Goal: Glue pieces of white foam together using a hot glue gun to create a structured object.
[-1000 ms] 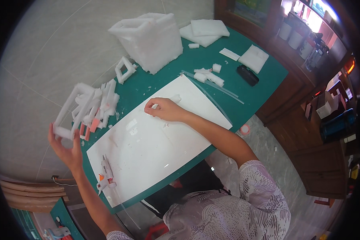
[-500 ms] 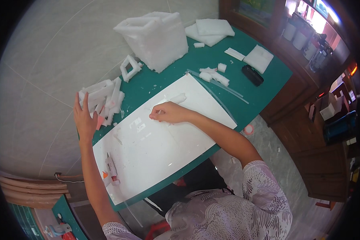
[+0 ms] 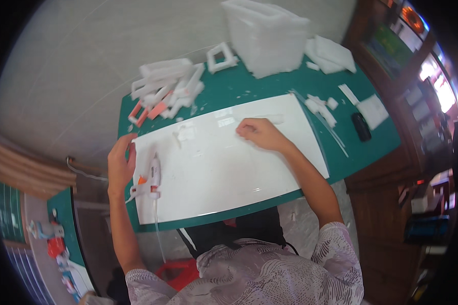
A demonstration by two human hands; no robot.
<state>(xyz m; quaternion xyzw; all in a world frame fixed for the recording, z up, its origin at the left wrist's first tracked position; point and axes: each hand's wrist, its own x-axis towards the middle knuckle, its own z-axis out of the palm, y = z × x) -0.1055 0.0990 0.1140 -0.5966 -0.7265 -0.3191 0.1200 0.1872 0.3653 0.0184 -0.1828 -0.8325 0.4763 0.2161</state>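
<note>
My left hand (image 3: 120,165) is at the left edge of the white board (image 3: 224,168), its fingers bent and the thumb apart, with nothing seen in it. Closest to it lies a white hot glue gun (image 3: 155,175) with an orange part and a clear glue stick sticking out toward me. Over the far middle of the board my right hand (image 3: 262,134) is closed in a pinch; whatever it may hold is hidden. Just behind it a white foam piece (image 3: 275,119) lies on the board. Small white scraps (image 3: 184,133) rest farther left.
White and pink foam strips (image 3: 165,84) are heaped at the far left of the green table (image 3: 229,87). Beside them stand a foam frame (image 3: 221,57) and a large foam box (image 3: 267,40). Foam sheets (image 3: 331,53), clear glue sticks (image 3: 333,134) and a black case (image 3: 361,127) lie rightward.
My left hand has come away from the foam heap toward the board's near-left side, its fingers less spread. My right hand stays pinched over the board. The view has turned.
</note>
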